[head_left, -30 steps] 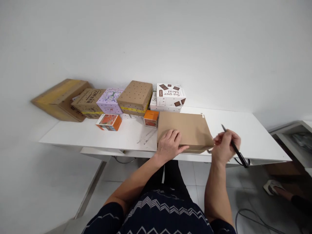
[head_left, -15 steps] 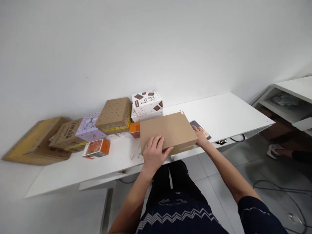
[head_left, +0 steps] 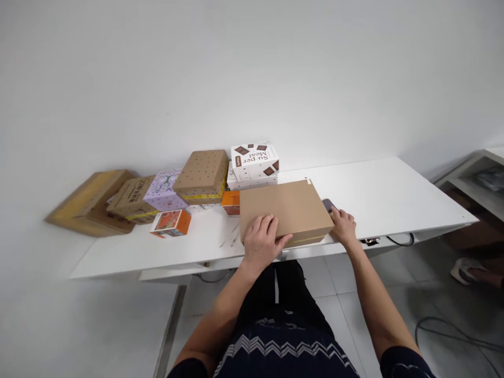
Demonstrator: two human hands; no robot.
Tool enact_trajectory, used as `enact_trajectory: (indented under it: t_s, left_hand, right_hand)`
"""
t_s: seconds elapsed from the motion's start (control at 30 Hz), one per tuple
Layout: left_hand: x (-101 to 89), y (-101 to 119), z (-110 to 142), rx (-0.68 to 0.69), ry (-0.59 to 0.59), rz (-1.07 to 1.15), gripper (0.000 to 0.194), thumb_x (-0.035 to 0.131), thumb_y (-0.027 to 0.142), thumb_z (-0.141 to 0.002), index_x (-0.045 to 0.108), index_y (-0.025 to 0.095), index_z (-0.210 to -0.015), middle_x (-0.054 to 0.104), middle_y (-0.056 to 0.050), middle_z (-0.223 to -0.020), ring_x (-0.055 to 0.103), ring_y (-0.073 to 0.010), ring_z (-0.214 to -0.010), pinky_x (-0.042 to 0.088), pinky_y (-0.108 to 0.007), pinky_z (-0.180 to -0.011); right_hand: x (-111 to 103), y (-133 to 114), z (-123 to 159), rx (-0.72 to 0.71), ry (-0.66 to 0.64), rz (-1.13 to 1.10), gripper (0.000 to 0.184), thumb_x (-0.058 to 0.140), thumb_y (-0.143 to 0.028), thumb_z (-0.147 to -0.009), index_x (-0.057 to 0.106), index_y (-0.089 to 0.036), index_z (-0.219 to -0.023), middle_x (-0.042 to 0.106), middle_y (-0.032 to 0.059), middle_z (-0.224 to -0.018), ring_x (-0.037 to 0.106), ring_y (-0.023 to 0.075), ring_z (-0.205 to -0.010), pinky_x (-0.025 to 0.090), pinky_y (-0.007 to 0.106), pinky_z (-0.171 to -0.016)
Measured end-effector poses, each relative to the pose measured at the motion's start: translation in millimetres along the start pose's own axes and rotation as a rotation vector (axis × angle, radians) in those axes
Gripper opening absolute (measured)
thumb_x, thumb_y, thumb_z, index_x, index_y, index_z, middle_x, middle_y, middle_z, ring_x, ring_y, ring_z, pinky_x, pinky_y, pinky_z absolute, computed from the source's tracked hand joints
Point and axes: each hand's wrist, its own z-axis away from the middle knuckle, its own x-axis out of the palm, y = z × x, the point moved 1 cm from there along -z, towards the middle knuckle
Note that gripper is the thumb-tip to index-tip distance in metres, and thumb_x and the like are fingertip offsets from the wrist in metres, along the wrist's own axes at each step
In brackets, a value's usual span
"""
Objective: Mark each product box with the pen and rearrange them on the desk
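Note:
A plain brown cardboard box [head_left: 285, 205] lies on the white table in front of me, with a strip of yellow tape on its near side. My left hand [head_left: 263, 242] rests on its near left part, fingers on the top and thumb along the near edge. Close against the box's right end is my right hand [head_left: 342, 224], fingers curled at a dark, flat, phone-like thing [head_left: 327, 203]. Only a corner of that thing shows; the hand and box hide the rest.
White Su-per Meal boxes [head_left: 255, 161], a dotted brown box [head_left: 202, 173], a purple box [head_left: 165, 190], orange boxes [head_left: 171, 223] and larger cartons [head_left: 94, 205] line the table's left half by the wall. A cable [head_left: 452, 331] lies on the floor at right, near another person's shoe [head_left: 464, 270].
My right hand has drawn in against the box's right end, and the dark flat thing is now mostly covered. My left hand stays on the box. The whole view has shifted.

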Motion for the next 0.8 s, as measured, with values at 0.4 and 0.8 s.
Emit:
enact_trajectory:
  t_s: [0.4,0.8]
  left_hand:
    - [-0.5,0.8,0.7,-0.049,-0.021,0.011,0.048,0.057,0.055,-0.085,0.063,0.015,-0.108,0.066,-0.012,-0.105,0.060,-0.0253,-0.102,0.050,-0.035,-0.079]
    - [5.9,-0.3,5.3,-0.023,-0.053,0.022,0.048,0.053,0.052,-0.088,0.059,0.017,-0.121,0.065,-0.012,-0.112,0.058,-0.0268,-0.106,0.046,-0.037,-0.085]
  right_hand:
    - [-27.4,16.2,7.5,0.347,0.086,-0.527,0.079,0.063,-0.051,-0.066,0.051,-0.014,-0.135,0.067,0.0155,-0.102,0.062,0.0304,-0.091,0.050,0.045,-0.078]
    - [-116.0,-74.4,128.5,0.024,-0.054,-1.710,0.072,0.031,-0.069,-0.080,0.051,-0.028,-0.135,0.060,0.0158,-0.120,0.061,0.0338,-0.103,0.049,0.056,-0.083]
